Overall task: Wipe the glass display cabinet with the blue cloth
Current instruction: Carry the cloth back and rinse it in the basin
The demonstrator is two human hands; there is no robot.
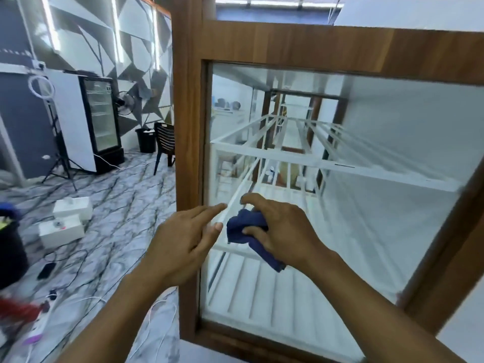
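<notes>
Two hands work in front of one glass cabinet (187, 153) with a brown wooden frame. The right hand (285, 226) holds the one blue cloth (246, 226), its fingers (251, 199) curled over the bunched fabric and its thumb pinching it from below. The cloth sits at the lower left part of the glass pane (379, 231), with one tail hanging down; whether it touches the glass I cannot tell. The left hand (180, 244) holds nothing, its fingers (209, 209) stretched out straight just beside the cloth. Behind the glass are white slatted racks (262, 153) on at least two levels. On the marble-patterned floor (117, 205) to the left lie two white boxes (61, 229); farther back stand one glass-door fridge (102, 121), one black bin (146, 140), one dark chair (165, 142) and one ring light (42, 85) on a tripod.
</notes>
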